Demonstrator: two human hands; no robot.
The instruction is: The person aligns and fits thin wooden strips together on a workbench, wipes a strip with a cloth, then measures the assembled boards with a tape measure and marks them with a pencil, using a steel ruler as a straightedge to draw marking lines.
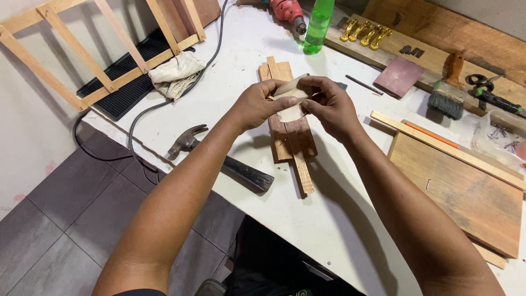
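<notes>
Both hands pinch pale sandpaper piece (290, 98): left hand (257, 104), right hand (331, 107) | held above stacked wood strips (290, 137) | risk: sheet may tear or slip; hammer (219, 159) overhangs table edge (307, 230)

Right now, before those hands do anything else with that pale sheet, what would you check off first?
1. Both hands on the pale sheet: ok, left hand and right hand pinch it together.
2. Wood strips lie flat below the hands: ok.
3. Hammer safely on the table: not ok, its handle end sits at the table edge.
4. Green bottle upright, away from the hands: ok.
5. Which face of the sheet is up: cannot tell.
</notes>
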